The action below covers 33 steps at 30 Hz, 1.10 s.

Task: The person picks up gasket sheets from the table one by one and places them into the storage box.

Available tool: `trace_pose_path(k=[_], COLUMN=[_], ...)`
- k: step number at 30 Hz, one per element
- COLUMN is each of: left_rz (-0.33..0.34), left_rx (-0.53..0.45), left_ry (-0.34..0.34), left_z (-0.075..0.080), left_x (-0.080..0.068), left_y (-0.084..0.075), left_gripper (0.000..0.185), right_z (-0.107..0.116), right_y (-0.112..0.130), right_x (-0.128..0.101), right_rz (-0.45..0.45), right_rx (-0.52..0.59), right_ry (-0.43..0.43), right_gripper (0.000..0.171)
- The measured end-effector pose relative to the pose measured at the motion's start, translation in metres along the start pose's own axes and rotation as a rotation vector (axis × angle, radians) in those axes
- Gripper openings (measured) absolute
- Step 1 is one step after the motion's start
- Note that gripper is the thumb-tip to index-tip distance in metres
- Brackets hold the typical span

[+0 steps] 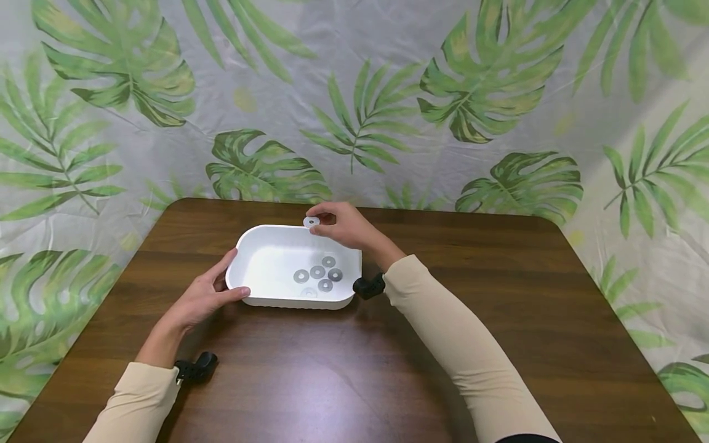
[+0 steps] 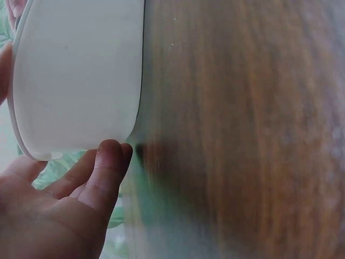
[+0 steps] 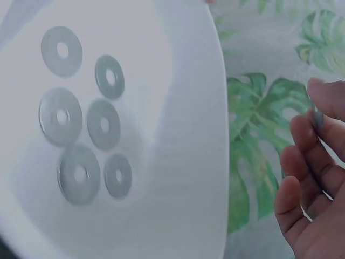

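A white plastic bin (image 1: 264, 261) stands on the wooden table, its open top facing up. My left hand (image 1: 199, 300) grips its left end, thumb over the near rim. In the left wrist view the fingertips (image 2: 110, 154) press against the bin's outer wall (image 2: 81, 81) low down. My right hand (image 1: 348, 226) pinches a flat metal washer (image 1: 311, 221) between thumb and index finger, just above the far rim. Several more washers (image 1: 317, 272) lie flat on the bin floor toward the right. In the right wrist view the held washer (image 3: 318, 117) shows edge-on.
The brown wooden table (image 1: 526, 320) extends to both sides and in front of the bin. A cloth with green leaf prints (image 1: 376, 98) hangs behind it. Black wrist straps (image 1: 196, 368) sit on both wrists, the right one close to the bin's right end.
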State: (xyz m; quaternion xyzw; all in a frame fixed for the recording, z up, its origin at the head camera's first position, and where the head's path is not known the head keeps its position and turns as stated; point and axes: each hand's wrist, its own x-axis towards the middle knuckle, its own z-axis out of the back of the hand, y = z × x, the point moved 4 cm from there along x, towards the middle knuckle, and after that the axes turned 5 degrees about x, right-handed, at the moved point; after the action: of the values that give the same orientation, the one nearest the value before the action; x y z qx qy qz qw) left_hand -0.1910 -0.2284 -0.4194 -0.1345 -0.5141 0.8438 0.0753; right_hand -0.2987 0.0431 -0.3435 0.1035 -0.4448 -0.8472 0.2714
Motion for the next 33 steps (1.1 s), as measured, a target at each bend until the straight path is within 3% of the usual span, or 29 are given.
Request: trace_pose_path(k=[8,25,33], left_rz=[0.004,0.012,0.005], left_rx=[-0.005,0.000,-0.008], left_ry=[0.002,0.001,0.001], left_z=[-0.001,0.001,0.001], left_x=[0.000,0.000,0.001], left_y=[0.001,0.000,0.001], left_gripper=[0.096,0.096,0.096], right_z=[-0.014,-0.016,-0.010], right_y=[0.000,-0.002,0.001], right_x=[0.002,0.005,0.002], right_rz=[-0.013,0.000,-0.010], right_rx=[-0.048,-0.046,-0.031], right_ry=[0.020,0.043,0.026], right_gripper=[0.034,0.034,0.045])
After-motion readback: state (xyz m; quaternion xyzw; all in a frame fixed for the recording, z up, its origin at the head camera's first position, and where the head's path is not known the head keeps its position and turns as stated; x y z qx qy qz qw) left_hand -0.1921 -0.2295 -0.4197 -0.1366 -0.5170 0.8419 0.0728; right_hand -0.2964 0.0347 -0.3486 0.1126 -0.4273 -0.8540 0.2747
